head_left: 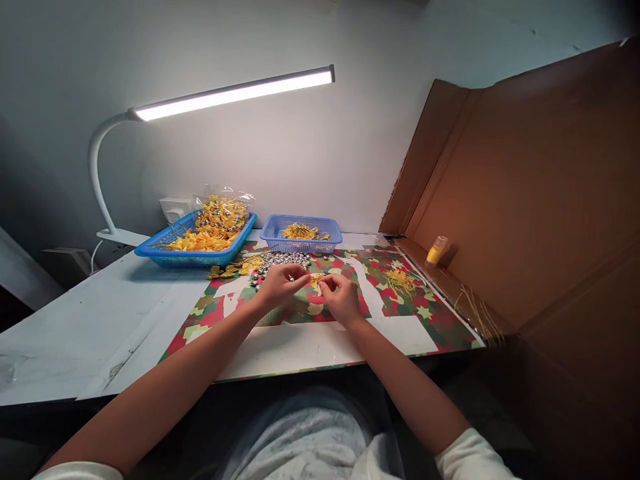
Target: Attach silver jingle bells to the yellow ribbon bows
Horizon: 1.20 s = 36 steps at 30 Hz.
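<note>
My left hand is closed in a pinch over the middle of the patterned sheet, its fingertips at one side of a small yellow petal-like piece. From the other side my right hand pinches the same piece between thumb and forefinger. Its exact shape is too small to make out, and the fingers cover part of it. Just beyond my left hand lies a heap of small silver bells or beads. Yellow petal-like pieces are spread at the left of that heap.
A blue basket of yellow-orange pieces and a filled clear bag stands back left, beside a smaller blue basket holding yellow strands. More yellow cords lie at right. A yellow-filled bottle stands by a cardboard wall. Overhead hangs a lit lamp.
</note>
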Available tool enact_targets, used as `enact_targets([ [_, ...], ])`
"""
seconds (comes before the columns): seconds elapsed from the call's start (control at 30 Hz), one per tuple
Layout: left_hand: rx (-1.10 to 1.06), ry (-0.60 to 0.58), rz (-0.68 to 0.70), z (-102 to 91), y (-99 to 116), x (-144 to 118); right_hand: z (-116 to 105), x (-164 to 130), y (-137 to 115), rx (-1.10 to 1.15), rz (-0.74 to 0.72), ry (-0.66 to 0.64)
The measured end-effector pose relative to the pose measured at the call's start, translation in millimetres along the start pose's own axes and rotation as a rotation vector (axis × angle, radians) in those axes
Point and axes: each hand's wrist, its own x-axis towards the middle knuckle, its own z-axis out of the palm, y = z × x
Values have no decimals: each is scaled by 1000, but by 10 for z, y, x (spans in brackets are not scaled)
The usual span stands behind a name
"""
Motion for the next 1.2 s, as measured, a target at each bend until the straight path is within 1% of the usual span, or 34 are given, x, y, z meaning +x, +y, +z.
enact_targets([
  [0.23, -229, 6, -156, 29, -35, 9, 6, 2, 22, -23, -22, 15],
  [0.43, -326, 40, -202, 45, -10, 4, 10, -2, 37, -46, -43, 23],
  [0.57, -349, 53, -229, 54, -4, 2, 22, -8, 44, -25, -43, 36],
  [0.77, -419, 72, -232, 82, -21, -8, 35, -16, 40, -5, -8, 34],
  [0.97, -415, 125, -203, 120, -85, -13, 42, -22, 50, -1, -32, 42],
  [1.1, -416, 168, -190, 136, -82, -19, 52, -23, 62, -17, -42, 41],
  [1.2, -428, 172, -192, 142, -71, -21, 55, -23, 62, -22, -47, 45],
])
